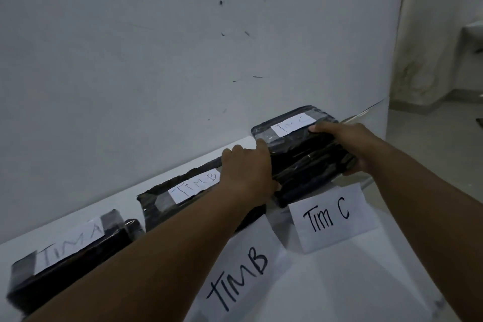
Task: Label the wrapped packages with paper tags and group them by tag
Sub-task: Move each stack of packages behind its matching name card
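Note:
Three black wrapped packages stand in a row along the wall on a white table (339,282). The right one, the Tim C package (305,154), carries a small paper tag reading "Tim C" (292,125). My left hand (247,170) presses its left side and my right hand (351,144) grips its right end. The middle Tim B package (162,204) has a "Tim B" tag (194,187), partly behind my left forearm. The left Tim A package (65,264) bears a "Tim A" tag (70,243). Large paper signs "Tim B" (240,277) and "Tim C" (329,217) lie in front.
A white wall (183,60) rises directly behind the packages. The table's right edge (371,180) drops off beside the Tim C package, with a floor and another room beyond at the right.

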